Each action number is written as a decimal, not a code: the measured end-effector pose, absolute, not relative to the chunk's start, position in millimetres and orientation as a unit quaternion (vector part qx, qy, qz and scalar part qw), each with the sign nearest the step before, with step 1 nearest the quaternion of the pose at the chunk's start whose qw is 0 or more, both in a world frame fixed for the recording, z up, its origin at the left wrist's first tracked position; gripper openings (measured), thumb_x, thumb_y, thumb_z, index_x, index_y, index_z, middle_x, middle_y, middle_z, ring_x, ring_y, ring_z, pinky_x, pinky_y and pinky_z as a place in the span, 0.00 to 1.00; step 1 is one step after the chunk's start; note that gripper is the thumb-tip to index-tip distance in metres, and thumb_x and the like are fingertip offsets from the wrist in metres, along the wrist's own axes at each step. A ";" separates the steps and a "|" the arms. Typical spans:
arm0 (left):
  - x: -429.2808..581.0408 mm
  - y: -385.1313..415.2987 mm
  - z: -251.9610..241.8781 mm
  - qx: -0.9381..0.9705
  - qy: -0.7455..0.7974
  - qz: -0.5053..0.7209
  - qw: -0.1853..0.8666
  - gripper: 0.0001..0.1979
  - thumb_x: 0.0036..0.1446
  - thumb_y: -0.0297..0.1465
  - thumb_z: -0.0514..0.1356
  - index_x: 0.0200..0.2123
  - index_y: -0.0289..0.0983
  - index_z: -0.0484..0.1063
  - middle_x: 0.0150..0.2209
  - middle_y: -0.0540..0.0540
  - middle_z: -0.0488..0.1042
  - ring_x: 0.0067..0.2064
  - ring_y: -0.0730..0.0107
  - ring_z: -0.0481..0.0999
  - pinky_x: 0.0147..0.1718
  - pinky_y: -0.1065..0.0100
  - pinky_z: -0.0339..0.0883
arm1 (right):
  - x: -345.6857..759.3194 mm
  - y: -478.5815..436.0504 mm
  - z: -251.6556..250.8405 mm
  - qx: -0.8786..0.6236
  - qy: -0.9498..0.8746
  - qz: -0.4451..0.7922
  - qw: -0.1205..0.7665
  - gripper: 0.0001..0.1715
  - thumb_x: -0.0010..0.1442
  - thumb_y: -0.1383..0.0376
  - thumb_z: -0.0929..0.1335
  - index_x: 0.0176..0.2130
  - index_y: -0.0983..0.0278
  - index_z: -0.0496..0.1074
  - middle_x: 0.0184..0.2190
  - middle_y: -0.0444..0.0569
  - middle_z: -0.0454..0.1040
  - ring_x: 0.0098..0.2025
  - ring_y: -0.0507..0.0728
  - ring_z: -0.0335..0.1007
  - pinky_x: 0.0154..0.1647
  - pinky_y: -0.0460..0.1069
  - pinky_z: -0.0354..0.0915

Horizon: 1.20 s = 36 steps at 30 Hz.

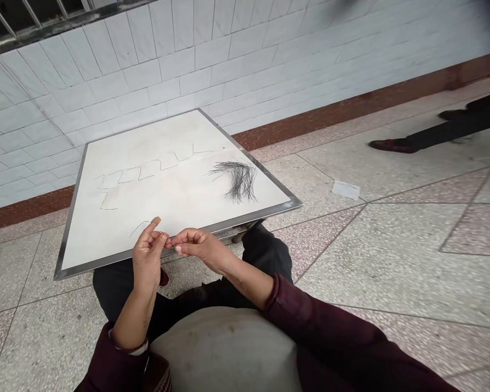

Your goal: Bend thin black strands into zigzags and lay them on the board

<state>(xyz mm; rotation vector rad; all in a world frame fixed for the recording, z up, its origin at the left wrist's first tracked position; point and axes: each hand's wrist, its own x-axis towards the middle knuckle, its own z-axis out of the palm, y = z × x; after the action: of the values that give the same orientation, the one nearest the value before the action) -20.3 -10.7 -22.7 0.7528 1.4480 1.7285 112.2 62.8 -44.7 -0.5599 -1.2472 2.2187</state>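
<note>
My left hand (147, 255) and my right hand (203, 248) meet over the table's near edge. Their fingertips pinch a thin dark wire-like strand (172, 243) stretched across the short gap between them. A tan wrap covers one fingertip of the left hand. Just beyond that hand, a thin curved line shows over the white tabletop (159, 201); whether it is part of the held strand I cannot tell. A bundle of black strands (242, 178), bent at an angle, lies on the right. Several single strands (161, 165), bent in zigzags, form a row across the middle.
A metal rim (106, 262) edges the table, which stands by a white tiled wall (179, 65). My knees are under its near side. On the speckled floor to the right lies a white paper (345, 189). Another person's legs (445, 130) extend in from the right.
</note>
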 end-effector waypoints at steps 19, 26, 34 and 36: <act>-17.3 -11.2 -26.6 0.326 0.572 0.661 0.360 0.27 0.54 0.35 0.65 0.58 0.39 0.67 0.29 0.53 0.68 0.31 0.75 0.70 0.38 0.69 0.67 | 108.8 56.6 -55.7 -0.231 -0.577 0.709 0.332 0.13 0.52 0.57 0.74 0.32 0.63 0.74 0.33 0.47 0.79 0.36 0.54 0.74 0.39 0.49 0.67; -16.2 -13.9 -24.5 0.328 0.576 0.656 0.360 0.27 0.54 0.34 0.65 0.58 0.40 0.67 0.29 0.53 0.67 0.32 0.74 0.70 0.39 0.69 0.67 | 109.2 54.7 -58.3 -0.241 -0.599 0.676 0.354 0.12 0.52 0.57 0.73 0.33 0.63 0.75 0.32 0.47 0.78 0.34 0.54 0.73 0.38 0.50 0.67; -13.2 -16.7 -22.4 0.324 0.570 0.664 0.358 0.27 0.54 0.34 0.65 0.58 0.40 0.67 0.29 0.53 0.67 0.33 0.75 0.70 0.39 0.69 0.67 | 109.5 52.9 -54.9 -0.238 -0.606 0.679 0.340 0.11 0.53 0.58 0.73 0.32 0.63 0.74 0.31 0.46 0.75 0.32 0.52 0.70 0.36 0.48 0.66; -13.7 -16.7 -22.7 0.326 0.573 0.665 0.351 0.27 0.54 0.34 0.64 0.58 0.40 0.68 0.29 0.54 0.67 0.32 0.75 0.70 0.40 0.69 0.67 | 109.4 52.2 -54.5 -0.237 -0.608 0.681 0.333 0.11 0.53 0.58 0.73 0.33 0.63 0.73 0.31 0.46 0.75 0.32 0.52 0.69 0.36 0.48 0.66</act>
<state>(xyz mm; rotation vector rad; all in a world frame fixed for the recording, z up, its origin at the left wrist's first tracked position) -13.7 -16.7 -22.7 0.8434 1.4845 1.7214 109.4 52.2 -54.5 -0.6180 -1.5891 1.7779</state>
